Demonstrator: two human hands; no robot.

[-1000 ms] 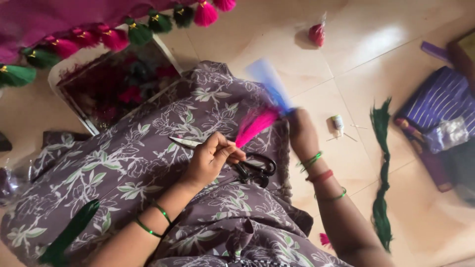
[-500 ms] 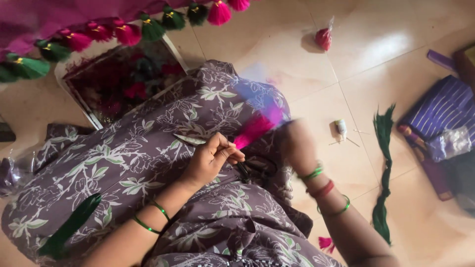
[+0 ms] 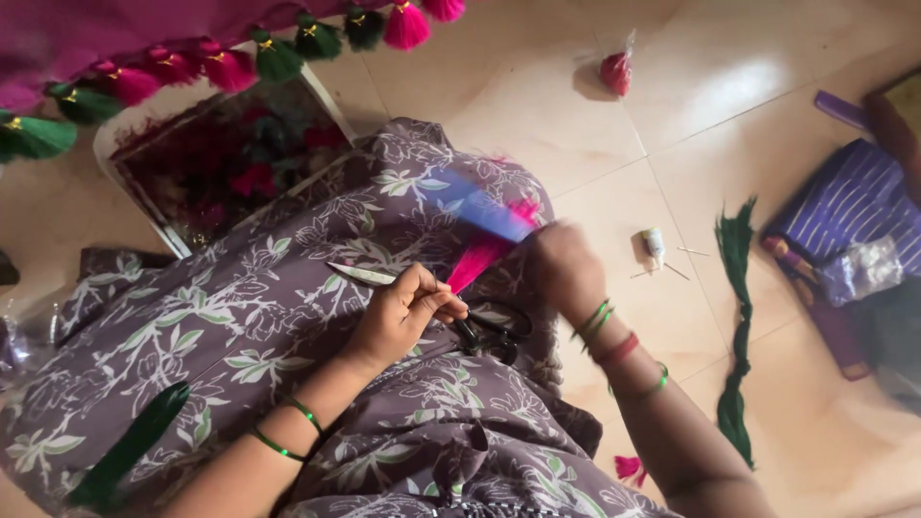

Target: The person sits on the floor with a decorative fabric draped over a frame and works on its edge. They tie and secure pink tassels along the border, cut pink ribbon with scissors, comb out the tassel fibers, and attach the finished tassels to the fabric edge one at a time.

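My left hand [image 3: 403, 312] pinches the base of a pink tassel [image 3: 480, 261], whose loose threads fan up to the right over my lap. My right hand [image 3: 566, 269] is blurred with motion and grips a flat blue tool [image 3: 480, 211], which lies across the tassel's threads. I cannot make out the tool's exact shape. Black-handled scissors [image 3: 491, 333] rest on the purple floral cloth [image 3: 288, 317] covering my lap, just below the tassel and between my hands. Green and red bangles sit on both wrists.
A white tray [image 3: 129, 134] of pink and dark tassels stands on the tiled floor beyond my lap. Pink and green tassels [image 3: 230, 67] hang from a magenta cloth along the top. A green thread bundle [image 3: 737, 326], a small spool [image 3: 653, 245] and purple striped fabric [image 3: 849, 206] lie to the right.
My right hand has swung the blue tool from upper right, lower and leftward across the pink threads. My left hand keeps its pinch in the same spot. The scissors have not moved.
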